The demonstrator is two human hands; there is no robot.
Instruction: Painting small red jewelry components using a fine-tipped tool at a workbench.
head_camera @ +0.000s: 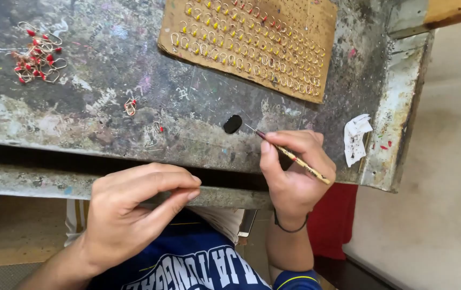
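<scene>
covering the paint-stained workbench (133,102): cardboard sheet (316,27), wire hooks (37,53), pale floor (451,161) beyond.

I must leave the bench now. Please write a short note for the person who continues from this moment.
Right hand: grip on a thin brush, its tip near the black paint blob.
Left hand: thumb and finger pinched at the bench edge; whether it holds anything cannot be seen.
Cardboard sheet: rows of wire loops, yellow tips, a few red.
Loose red-tipped loops in a pile at far left; two more mid-bench.
White rag at right.
</scene>
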